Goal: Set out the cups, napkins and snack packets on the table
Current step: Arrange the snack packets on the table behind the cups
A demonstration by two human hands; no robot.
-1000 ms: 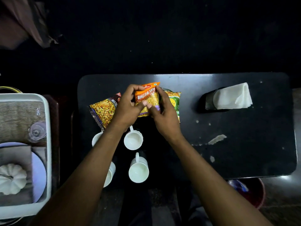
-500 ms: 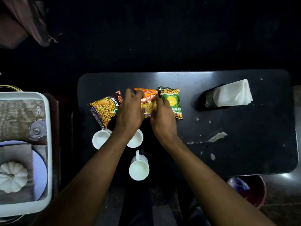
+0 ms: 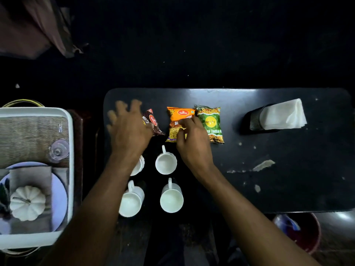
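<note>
Three snack packets lie in a row on the black table (image 3: 288, 185): a dark mixture packet (image 3: 152, 120), an orange packet (image 3: 179, 120) and a green packet (image 3: 211, 122). My left hand (image 3: 127, 131) is spread flat over the mixture packet, hiding most of it, blurred. My right hand (image 3: 192, 139) rests with curled fingers on the orange packet's lower right. Several white cups stand below the packets, such as the cup (image 3: 166, 163) and the cup (image 3: 171, 199); one cup (image 3: 138, 166) is partly under my left wrist. White napkins (image 3: 284, 116) sit in a black holder (image 3: 253, 119) at the right.
A white tray (image 3: 70, 169) at the left holds a woven mat, a clear glass (image 3: 58, 150), a plate and a small white pumpkin (image 3: 27, 202). A red bucket (image 3: 307, 233) stands below the table's near right edge. Pale scuffs (image 3: 263, 165) mark the tabletop.
The orange packet went from held up in both hands to lying flat between the other two. My left hand slid left onto the mixture packet; my right hand stays on the orange one.
</note>
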